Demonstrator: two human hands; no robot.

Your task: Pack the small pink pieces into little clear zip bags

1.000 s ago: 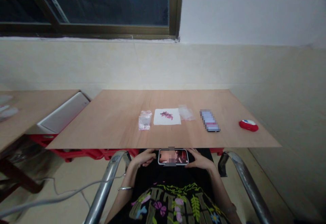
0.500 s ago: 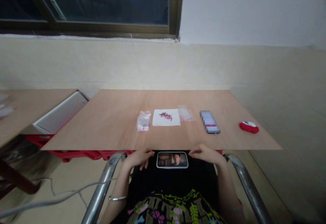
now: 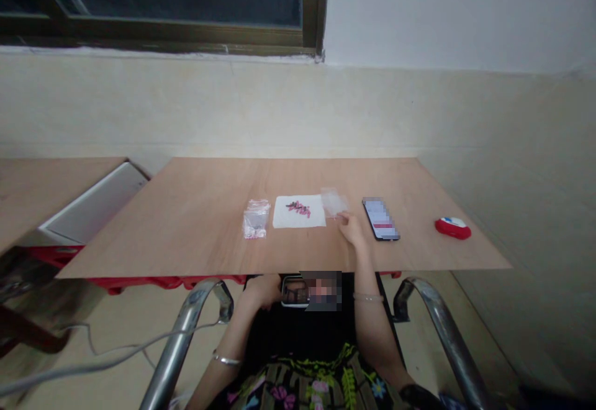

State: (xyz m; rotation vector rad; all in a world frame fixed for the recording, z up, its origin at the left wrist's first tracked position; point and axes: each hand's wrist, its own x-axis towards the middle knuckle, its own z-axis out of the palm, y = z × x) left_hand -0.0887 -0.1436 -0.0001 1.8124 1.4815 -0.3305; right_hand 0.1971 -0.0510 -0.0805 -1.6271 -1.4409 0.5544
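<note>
Right hand [image 3: 351,231] lies stretched out over the pale wooden tabletop [image 3: 205,223], fingers spread and closed on nothing. Its fingertips [image 3: 343,216] sit at the near corner of a small, flat, clear plastic bag [image 3: 333,202]. Whether they touch the film or stop just short of it cannot be told.

That bag lies just right of a square white paper sheet [image 3: 288,218], which carries a little heap of pink pieces [image 3: 298,208]. The hand rests right of the sheet and nearer the person than the bag. Left of the sheet and slightly apart from it stands a second clear plastic bag [image 3: 255,218], puffed and holding pink bits.

Left hand [image 3: 264,289] is down in the lap, below the sheet and under the table edge. It is loosely curled at the left end of a white-cased phone [image 3: 293,291]. Whether it grips the phone or only rests beside it cannot be made out.

By the look of it, the step in hand is the reach for the empty bag. Film that thin and flat would call for a fingertip pinch at its near edge, not a flat press.

Further right of the sheet lie a dark smartphone [image 3: 380,218] and, well beyond it, a red oval object [image 3: 453,228].
</note>
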